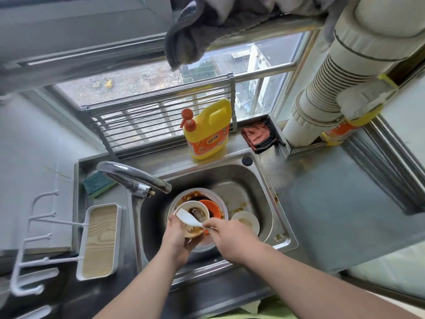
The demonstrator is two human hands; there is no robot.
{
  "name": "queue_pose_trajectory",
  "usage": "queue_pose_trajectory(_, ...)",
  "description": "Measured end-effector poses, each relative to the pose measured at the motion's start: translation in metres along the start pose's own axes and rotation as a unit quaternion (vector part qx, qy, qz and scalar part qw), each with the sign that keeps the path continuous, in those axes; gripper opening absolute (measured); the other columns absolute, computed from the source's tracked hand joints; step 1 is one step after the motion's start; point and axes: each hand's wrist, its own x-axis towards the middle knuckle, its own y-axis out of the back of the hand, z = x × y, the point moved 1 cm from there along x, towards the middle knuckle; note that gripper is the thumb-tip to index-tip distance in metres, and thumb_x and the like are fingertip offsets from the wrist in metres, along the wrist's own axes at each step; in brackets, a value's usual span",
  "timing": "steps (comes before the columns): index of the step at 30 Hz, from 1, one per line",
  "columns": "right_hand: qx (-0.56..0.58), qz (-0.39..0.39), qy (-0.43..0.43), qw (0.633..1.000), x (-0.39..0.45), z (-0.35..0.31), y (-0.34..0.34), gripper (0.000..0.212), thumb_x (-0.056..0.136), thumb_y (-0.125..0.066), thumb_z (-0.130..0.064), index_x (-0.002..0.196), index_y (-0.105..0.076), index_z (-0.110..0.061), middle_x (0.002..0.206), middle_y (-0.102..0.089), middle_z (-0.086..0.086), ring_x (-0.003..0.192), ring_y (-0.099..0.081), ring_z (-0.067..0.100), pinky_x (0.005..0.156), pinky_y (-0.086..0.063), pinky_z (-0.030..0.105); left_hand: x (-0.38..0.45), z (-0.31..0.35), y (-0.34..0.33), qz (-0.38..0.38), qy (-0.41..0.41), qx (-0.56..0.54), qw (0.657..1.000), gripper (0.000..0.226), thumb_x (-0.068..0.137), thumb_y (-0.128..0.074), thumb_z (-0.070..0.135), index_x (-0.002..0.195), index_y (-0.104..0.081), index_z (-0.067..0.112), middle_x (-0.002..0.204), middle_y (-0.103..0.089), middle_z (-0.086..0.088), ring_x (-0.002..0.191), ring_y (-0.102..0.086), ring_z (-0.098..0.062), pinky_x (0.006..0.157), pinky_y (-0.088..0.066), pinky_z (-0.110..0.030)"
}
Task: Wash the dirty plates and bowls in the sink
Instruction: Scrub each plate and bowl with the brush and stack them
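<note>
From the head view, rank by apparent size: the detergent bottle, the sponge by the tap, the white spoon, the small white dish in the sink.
Largest to smallest:
1. Yellow detergent bottle
2. Green sponge and small white dish: too alike to rank, and the tap partly hides the sponge
3. White spoon

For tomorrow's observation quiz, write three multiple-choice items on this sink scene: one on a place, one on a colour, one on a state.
1. Where does the sponge lie?
A. in the basin
B. on the sink ledge left of the tap
C. on the windowsill

2. What colour is the detergent bottle's pump?
A. orange
B. blue
C. white

3. What does the right hand hold?
A. nothing
B. a sponge
C. a white spoon

Key: 1 B, the sponge lies beside the tap. 2 A, the detergent bottle is yellow with an orange pump. 3 C, the right hand pinches the white spoon over the bowl in the left hand.
</note>
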Motion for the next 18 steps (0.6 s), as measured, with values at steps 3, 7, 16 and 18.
queue_pose_trajectory(3,-0.117,0.026,-0.027,0.992,0.012,0.005,0.002,0.033,0.112,-0.039,-0.035,0.142,-0.046,-0.047,0.101,-0.064,0.003,0.089,-0.063,0.030,0.068,-0.053,0.040,0.001,-0.003,-0.002,0.011,0.004,-0.019,1.000,0.047,0.112,-0.029,0.053,0.153,-0.038,0.032,0.123,-0.069,-0.021,0.106,-0.073,-0.040,0.079,-0.064,-0.053)
queue_pose_trajectory(7,-0.062,-0.021,-0.029,0.997,-0.002,-0.006,-0.001,0.030,0.108,-0.043,-0.027,0.135,-0.052,-0.040,0.110,-0.065,0.001,0.097,-0.064,0.029,0.078,-0.057,0.043,0.009,0.000,-0.007,0.015,-0.001,-0.007,1.000,0.050,0.112,-0.029,0.052,0.158,-0.032,0.033,0.133,-0.061,-0.021,0.106,-0.069,-0.041,0.074,-0.063,-0.055)
queue_pose_trajectory(16,-0.045,-0.023,-0.032,0.998,-0.006,-0.007,0.012,0.029,0.111,-0.042,-0.032,0.135,-0.054,-0.040,0.117,-0.067,0.002,0.100,-0.063,0.028,0.083,-0.057,0.041,0.009,0.007,-0.017,0.013,-0.023,0.009,1.000,0.043,0.112,-0.028,0.052,0.149,-0.037,0.033,0.127,-0.063,-0.020,0.103,-0.069,-0.039,0.069,-0.063,-0.052)
queue_pose_trajectory(18,0.007,-0.025,-0.024,0.999,-0.004,-0.016,0.010,0.029,0.111,-0.042,-0.034,0.136,-0.056,-0.040,0.121,-0.068,0.002,0.103,-0.065,0.027,0.088,-0.059,0.044,0.006,0.004,-0.021,0.013,-0.005,0.022,1.000,0.050,0.112,-0.027,0.054,0.157,-0.030,0.034,0.133,-0.061,-0.020,0.102,-0.069,-0.038,0.068,-0.062,-0.049)
